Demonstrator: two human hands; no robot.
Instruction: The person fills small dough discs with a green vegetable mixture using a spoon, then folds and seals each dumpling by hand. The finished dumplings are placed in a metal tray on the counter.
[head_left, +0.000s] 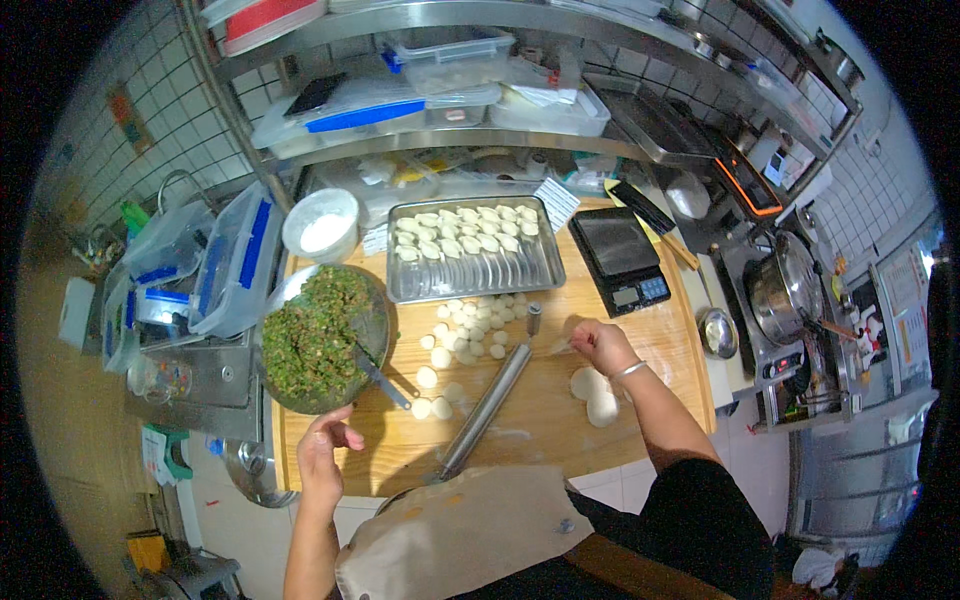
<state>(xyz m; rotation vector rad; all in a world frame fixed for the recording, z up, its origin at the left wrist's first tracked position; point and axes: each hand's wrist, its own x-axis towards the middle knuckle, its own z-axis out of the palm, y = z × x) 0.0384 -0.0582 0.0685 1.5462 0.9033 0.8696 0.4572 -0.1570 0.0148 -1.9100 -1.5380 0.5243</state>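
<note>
My right hand (598, 345) is over the right part of the wooden board (540, 450), fingers curled on a thin pale thing, perhaps a dough wrapper, blurred at the fingertips. Just below it lie several flat dough wrappers (602, 409). My left hand (328, 442) hovers, fingers apart and holding nothing, by the lower rim of a metal bowl of green filling (311, 337) with a spatula (384, 382) in it. A metal rolling pin (487, 409) lies diagonally between my hands. Small dough pieces (469, 330) lie below a metal tray (476, 289) bearing rows of dumplings (469, 229).
A black digital scale (619, 251) and a knife (641, 206) lie at the back right. A white tub (321, 225) stands behind the filling bowl. Plastic containers (232, 259) crowd the left. A lidded pot (784, 289) is on the stove at right; a steel shelf (465, 139) spans the back.
</note>
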